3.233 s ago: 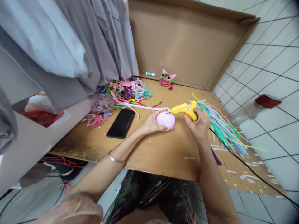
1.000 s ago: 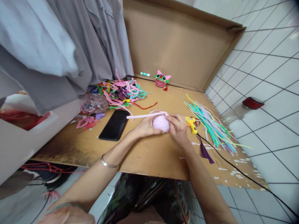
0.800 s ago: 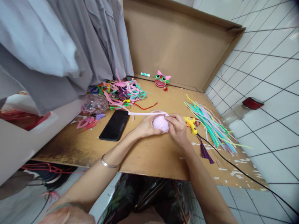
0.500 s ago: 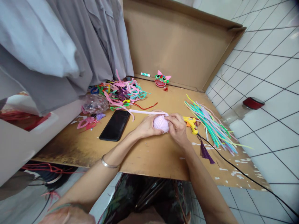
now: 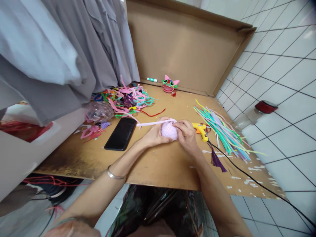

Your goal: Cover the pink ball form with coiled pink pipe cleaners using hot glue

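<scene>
A ball wound in lilac pipe cleaner (image 5: pixel 169 131) sits in my left hand (image 5: pixel 155 134), whose fingers wrap its left side. From the ball's top a loose lilac strip (image 5: pixel 150 123) stretches left across the back of that hand. My right hand (image 5: pixel 186 133) pinches at the ball's upper right edge, where the strip meets it; the fingertips partly hide that spot. Just right of this hand lies a yellow glue gun (image 5: pixel 202 131) with a black cord. A black phone (image 5: pixel 120 134) lies left of my left hand.
A pile of mixed pipe cleaners (image 5: pixel 130 98) lies at the back left, and a bundle of straight pipe cleaners (image 5: pixel 222 131) at right. A cat-like ornament (image 5: pixel 169 84) and a glue stick (image 5: pixel 152 79) rest by the cardboard wall (image 5: pixel 172 42). A purple tassel (image 5: pixel 216 160) lies near the cord.
The loose strip has swung slightly toward me at its left end and now lies over my left hand. Both hands keep their hold on the ball.
</scene>
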Demonstrator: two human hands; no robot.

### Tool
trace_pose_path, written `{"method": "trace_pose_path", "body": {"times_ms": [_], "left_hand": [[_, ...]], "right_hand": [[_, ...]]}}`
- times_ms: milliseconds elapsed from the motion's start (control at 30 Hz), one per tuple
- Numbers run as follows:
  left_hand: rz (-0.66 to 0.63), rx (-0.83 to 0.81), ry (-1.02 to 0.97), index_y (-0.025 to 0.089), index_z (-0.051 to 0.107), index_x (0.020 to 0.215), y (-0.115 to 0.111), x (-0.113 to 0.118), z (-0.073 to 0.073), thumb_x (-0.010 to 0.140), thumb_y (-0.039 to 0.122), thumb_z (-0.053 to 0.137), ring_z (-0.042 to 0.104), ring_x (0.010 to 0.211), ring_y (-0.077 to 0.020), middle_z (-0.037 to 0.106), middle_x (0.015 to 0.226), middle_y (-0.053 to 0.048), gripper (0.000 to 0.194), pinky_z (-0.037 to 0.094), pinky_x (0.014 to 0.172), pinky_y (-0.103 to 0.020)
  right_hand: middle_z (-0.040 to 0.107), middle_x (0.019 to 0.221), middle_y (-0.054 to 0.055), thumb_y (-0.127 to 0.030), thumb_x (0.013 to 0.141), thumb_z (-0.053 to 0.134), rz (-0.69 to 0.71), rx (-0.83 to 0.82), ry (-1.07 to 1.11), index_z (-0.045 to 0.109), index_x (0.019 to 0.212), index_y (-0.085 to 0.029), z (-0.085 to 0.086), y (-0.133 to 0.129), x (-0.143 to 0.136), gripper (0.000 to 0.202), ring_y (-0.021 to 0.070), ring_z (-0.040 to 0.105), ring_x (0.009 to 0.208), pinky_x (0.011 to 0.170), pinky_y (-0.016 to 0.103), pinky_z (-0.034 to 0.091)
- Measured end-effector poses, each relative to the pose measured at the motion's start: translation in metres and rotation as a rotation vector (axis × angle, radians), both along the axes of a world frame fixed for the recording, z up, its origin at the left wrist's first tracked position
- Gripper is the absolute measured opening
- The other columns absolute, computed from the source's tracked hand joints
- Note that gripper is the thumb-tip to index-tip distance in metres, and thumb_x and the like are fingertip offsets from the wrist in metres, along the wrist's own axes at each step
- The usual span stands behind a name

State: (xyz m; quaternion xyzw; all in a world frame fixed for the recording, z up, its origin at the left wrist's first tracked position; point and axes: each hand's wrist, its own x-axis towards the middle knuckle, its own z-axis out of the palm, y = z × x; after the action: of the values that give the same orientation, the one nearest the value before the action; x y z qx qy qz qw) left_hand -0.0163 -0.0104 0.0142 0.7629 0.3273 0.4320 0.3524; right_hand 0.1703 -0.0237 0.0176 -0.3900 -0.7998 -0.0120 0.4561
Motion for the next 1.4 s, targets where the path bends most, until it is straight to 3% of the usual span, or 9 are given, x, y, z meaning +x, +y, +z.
{"method": "trace_pose_path", "body": {"times_ms": [267, 533, 833, 1400], "left_hand": [[-0.021, 0.051, 0.032, 0.020, 0.051, 0.128, 0.0026, -0.0007, -0.0037, 0.066, 0.026, 0.077, 0.046, 0.134, -0.0298, 0.052, 0.137, -0.013, 0.068, 0.035, 0.116, -0.049], [-0.005, 0.094, 0.062, 0.021, 0.053, 0.125, 0.0028, -0.0004, -0.0025, 0.064, 0.022, 0.077, 0.047, 0.133, -0.0293, 0.055, 0.134, -0.011, 0.065, 0.035, 0.116, -0.049], [0.013, -0.005, 0.045, 0.018, 0.046, 0.133, -0.0023, -0.0019, -0.0010, 0.066, 0.028, 0.076, 0.053, 0.127, -0.0305, 0.053, 0.138, -0.014, 0.074, 0.043, 0.109, -0.048], [0.019, 0.077, 0.093, 0.018, 0.050, 0.127, -0.0007, -0.0003, 0.0005, 0.066, 0.023, 0.076, 0.049, 0.132, -0.0303, 0.054, 0.137, -0.013, 0.066, 0.038, 0.113, -0.049]], "right_hand": [[0.065, 0.095, 0.006, -0.014, 0.092, 0.045, -0.013, -0.029, -0.008, 0.070, 0.101, -0.024, -0.0005, 0.0000, -0.0001, 0.028, 0.0207, 0.061, 0.091, 0.083, 0.037, 0.047], [0.066, 0.094, 0.006, -0.015, 0.094, 0.044, 0.001, -0.041, 0.003, 0.070, 0.102, -0.023, -0.0009, 0.0000, -0.0008, 0.028, 0.0207, 0.060, 0.092, 0.082, 0.037, 0.046], [0.064, 0.094, 0.006, -0.017, 0.093, 0.045, 0.005, -0.030, 0.013, 0.070, 0.101, -0.024, -0.0013, 0.0009, -0.0002, 0.027, 0.0209, 0.060, 0.091, 0.081, 0.036, 0.046], [0.063, 0.093, 0.006, -0.015, 0.093, 0.045, 0.022, -0.023, 0.034, 0.070, 0.100, -0.022, -0.0015, 0.0015, -0.0016, 0.027, 0.0204, 0.059, 0.089, 0.081, 0.035, 0.047]]}}
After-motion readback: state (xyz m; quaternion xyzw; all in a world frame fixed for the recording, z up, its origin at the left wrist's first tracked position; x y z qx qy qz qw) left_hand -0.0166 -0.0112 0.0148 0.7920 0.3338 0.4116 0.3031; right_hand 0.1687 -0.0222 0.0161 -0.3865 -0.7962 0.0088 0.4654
